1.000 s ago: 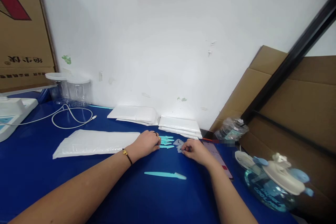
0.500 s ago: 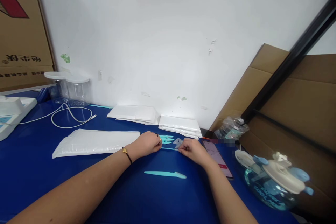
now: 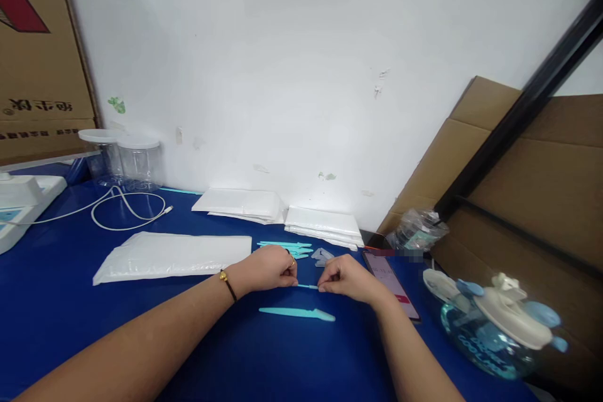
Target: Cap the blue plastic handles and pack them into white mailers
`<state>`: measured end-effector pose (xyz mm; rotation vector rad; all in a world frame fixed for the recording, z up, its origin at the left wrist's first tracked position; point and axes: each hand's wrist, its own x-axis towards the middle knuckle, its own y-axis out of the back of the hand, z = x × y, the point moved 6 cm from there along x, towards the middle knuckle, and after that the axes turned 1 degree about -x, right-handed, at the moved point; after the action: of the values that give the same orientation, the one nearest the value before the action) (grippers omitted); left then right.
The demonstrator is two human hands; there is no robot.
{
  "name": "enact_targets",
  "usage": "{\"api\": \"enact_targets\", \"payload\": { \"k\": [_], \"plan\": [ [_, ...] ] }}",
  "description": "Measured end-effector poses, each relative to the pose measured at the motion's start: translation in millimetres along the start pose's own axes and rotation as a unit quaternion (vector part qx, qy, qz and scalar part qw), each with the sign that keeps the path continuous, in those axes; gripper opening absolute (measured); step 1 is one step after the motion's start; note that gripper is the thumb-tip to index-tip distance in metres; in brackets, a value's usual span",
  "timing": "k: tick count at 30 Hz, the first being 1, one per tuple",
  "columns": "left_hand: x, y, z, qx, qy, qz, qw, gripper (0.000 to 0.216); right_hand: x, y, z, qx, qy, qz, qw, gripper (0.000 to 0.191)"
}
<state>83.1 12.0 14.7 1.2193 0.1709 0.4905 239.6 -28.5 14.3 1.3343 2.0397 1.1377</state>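
My left hand (image 3: 271,269) and my right hand (image 3: 343,277) meet over the blue table (image 3: 70,314), each pinching one end of a thin teal plastic stick (image 3: 307,287) held between them. Just in front of them a longer teal knife-shaped piece (image 3: 296,313) lies flat on the table. Behind the hands lies a small pile of teal sticks (image 3: 287,247) and some pale grey-blue caps (image 3: 321,256). A dark bracelet circles my left wrist.
A white padded mailer (image 3: 172,255) lies left of the hands, with stacks of white mailers (image 3: 282,213) by the wall. A phone (image 3: 391,276) and a clear water jug (image 3: 494,326) are at the right. Jars (image 3: 122,160), a white cable (image 3: 127,207) and cardboard boxes (image 3: 518,188) stand around.
Both hands have drawn back from the pile of teal sticks toward me, carrying one thin teal stick between them. The piece lying in front has not moved.
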Motion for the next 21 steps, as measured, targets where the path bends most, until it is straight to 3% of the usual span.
{"api": "enact_targets", "payload": {
  "k": [4, 6, 13, 21],
  "plan": [
    [-1, 11, -19, 0.083, 0.030, 0.071, 0.994, 0.016, -5, 22, 20, -0.047, -0.062, 0.111, 0.991, 0.013],
    [-1, 14, -28, 0.127, 0.046, 0.090, 0.987, 0.014, -4, 25, 25, -0.081, -0.073, 0.132, 0.985, 0.012],
    [0, 14, -28, 0.158, 0.035, 0.079, 0.984, 0.013, 2, 13, 18, -0.142, -0.058, 0.093, 0.984, 0.011],
    [-1, 16, -18, 0.145, 0.017, 0.079, 0.986, 0.023, 3, 9, 19, -0.113, -0.048, 0.081, 0.989, 0.011]
  ]
}}
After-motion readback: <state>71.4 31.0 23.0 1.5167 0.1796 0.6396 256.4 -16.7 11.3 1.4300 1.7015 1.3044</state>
